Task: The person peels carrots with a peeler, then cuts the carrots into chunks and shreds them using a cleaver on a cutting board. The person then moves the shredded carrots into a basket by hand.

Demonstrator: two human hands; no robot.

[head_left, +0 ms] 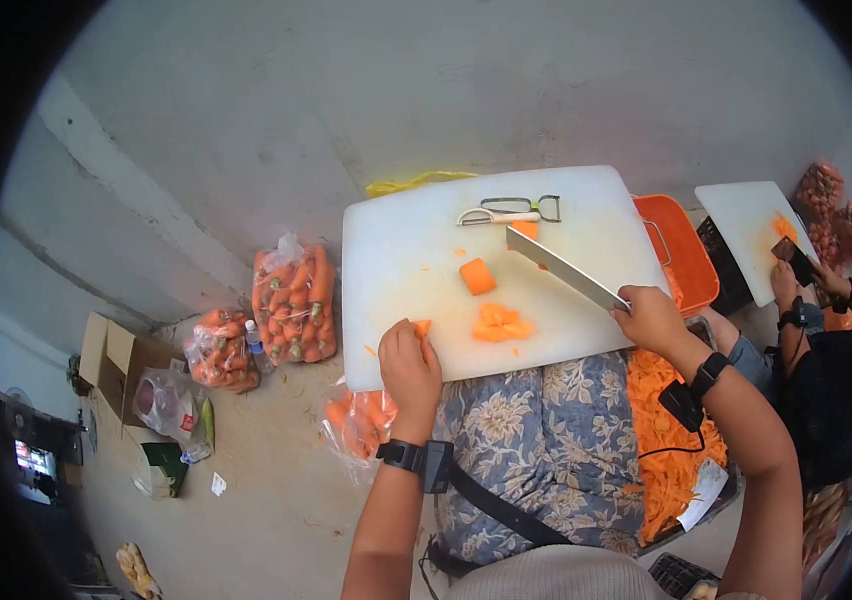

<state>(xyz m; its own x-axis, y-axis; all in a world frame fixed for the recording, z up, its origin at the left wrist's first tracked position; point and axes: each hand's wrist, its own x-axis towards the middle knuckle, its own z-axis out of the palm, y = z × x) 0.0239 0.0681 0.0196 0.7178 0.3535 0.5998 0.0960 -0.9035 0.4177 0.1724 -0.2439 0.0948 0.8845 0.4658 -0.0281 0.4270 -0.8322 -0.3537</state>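
My right hand [646, 318] is closed on the handle of a cleaver [568, 268], whose blade slants up and left over the white cutting board [396, 250]. Near the board's lower left edge, my left hand [409, 365] is closed around a piece of carrot [423, 328], mostly hidden by the fingers. A thick carrot chunk [477, 277] lies mid-board, and a small pile of cut carrot pieces [500, 323] is below it. Another chunk [523, 230] shows behind the blade tip, beside two peelers [506, 212].
Bags of carrots [294, 300] and a cardboard box [126, 362] stand on the floor at left. An orange bucket [684, 250] is right of the board, with carrot shreds [661, 440] below. At far right, a co-worker's hands [788, 285] work at another board [736, 215].
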